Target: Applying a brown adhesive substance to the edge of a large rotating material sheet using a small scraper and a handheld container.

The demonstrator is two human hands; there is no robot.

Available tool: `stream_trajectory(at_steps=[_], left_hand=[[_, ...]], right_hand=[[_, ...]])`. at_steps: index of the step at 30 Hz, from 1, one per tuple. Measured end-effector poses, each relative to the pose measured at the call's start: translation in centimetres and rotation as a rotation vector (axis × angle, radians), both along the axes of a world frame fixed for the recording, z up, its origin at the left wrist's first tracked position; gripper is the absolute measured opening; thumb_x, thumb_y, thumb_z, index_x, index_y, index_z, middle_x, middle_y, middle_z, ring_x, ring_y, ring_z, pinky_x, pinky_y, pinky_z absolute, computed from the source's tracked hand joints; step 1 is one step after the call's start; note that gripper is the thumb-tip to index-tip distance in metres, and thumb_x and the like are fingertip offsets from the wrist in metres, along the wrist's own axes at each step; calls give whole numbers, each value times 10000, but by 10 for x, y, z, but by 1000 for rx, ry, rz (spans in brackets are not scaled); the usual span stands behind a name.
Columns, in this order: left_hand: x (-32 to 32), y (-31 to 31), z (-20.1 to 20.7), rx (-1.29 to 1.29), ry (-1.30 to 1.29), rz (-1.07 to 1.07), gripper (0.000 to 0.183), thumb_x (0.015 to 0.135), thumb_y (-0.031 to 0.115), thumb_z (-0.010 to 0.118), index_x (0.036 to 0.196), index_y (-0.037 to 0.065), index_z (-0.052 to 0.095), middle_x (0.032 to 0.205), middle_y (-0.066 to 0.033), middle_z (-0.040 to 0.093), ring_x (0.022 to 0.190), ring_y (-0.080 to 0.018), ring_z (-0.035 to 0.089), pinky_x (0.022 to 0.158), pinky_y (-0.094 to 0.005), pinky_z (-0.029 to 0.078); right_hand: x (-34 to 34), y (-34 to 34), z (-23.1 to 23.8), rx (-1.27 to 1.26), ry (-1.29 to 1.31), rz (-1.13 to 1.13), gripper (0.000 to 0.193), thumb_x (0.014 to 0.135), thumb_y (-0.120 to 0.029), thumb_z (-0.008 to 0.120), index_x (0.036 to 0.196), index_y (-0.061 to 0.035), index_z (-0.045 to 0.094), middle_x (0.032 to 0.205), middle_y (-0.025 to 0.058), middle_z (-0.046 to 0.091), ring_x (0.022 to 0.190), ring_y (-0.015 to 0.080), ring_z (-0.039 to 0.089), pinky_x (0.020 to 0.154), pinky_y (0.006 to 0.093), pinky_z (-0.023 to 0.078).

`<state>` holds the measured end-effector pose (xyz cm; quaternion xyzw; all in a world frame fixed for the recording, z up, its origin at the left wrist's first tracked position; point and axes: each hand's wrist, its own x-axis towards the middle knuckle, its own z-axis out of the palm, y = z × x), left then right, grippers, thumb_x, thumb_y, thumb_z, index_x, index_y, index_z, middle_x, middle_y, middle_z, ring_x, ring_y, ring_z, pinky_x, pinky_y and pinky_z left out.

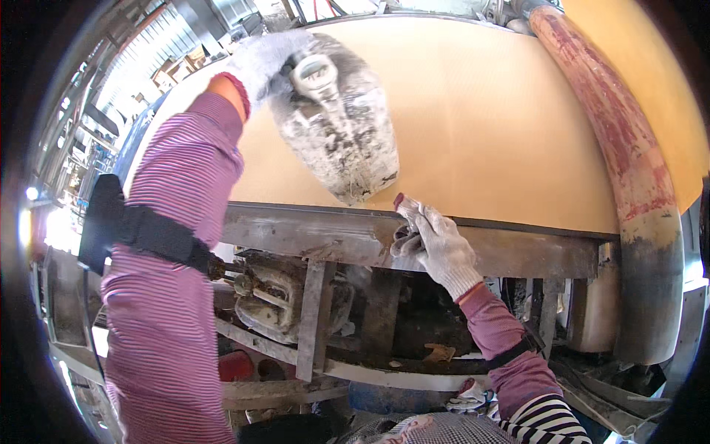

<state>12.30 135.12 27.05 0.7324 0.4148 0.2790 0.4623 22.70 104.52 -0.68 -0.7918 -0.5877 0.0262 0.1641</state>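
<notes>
My left hand (275,59), in a pale work glove with a red cuff, reaches over the far left of a tan sheet-covered surface (503,126). Its fingers close on the upper left part of a dirty white plastic jug (344,140), which is tilted and smeared with dark grime. The jug's narrow lower end points toward the near edge; motion blurs its upper part. Just past that metal edge, my right hand (442,248), in a whitish knit glove, is closed around a small whitish bundle with a dark red end (404,204). The bundle looks like cloth.
A thick red-stained pipe (614,126) curves down along the right side. A metal rail (310,231) runs along the surface's near edge, with frame bars and grimy machine parts (270,296) below. Pale cloth with red trim (471,396) lies near my body.
</notes>
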Motion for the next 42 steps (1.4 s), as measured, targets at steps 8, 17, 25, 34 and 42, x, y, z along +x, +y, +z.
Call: stream_trajectory(at_steps=[8, 17, 25, 34, 42], left_hand=[[-99, -49, 10, 69, -171, 75, 401, 967, 353, 658, 1258, 80, 623, 876, 17, 587, 680, -75, 492, 621, -240, 444], [-328, -185, -75, -338, -65, 731, 424, 1000, 324, 590, 1357, 100, 552, 774, -1, 581, 557, -61, 507, 443, -177, 385], [-428, -317, -176, -581, -177, 898, 498, 971, 276, 587, 1398, 32, 508, 833, -47, 623, 612, -107, 559, 523, -265, 498], [-435, -356, -151, -648, -258, 719, 442, 1041, 193, 530, 1432, -11, 497, 1288, -90, 608, 1046, -164, 615, 939, -321, 506], [-431, -347, -159, -673, -318, 758, 472, 975, 210, 553, 1397, 5, 504, 878, -82, 622, 678, -133, 576, 538, -276, 488]], right_hand=[[-8, 38, 21, 98, 203, 121, 508, 920, -300, 618, 1338, -14, 581, 1437, 141, 511, 1230, 245, 554, 1060, 343, 473], [-45, 52, -14, 4, -315, 591, 362, 897, -285, 645, 1164, -40, 643, 1448, 139, 509, 1364, 240, 456, 1141, 354, 377], [-20, 18, -1, -41, 119, 114, 536, 885, -220, 665, 1387, -107, 515, 1395, 149, 549, 1256, 307, 566, 1057, 412, 489], [-117, 139, -13, 284, 200, 278, 247, 827, -164, 705, 1063, -92, 703, 1039, 93, 696, 1038, 280, 656, 931, 394, 519], [-96, 67, -2, 269, 16, 560, 323, 796, -68, 695, 1117, -105, 687, 1035, -6, 699, 1008, 199, 653, 926, 322, 519]])
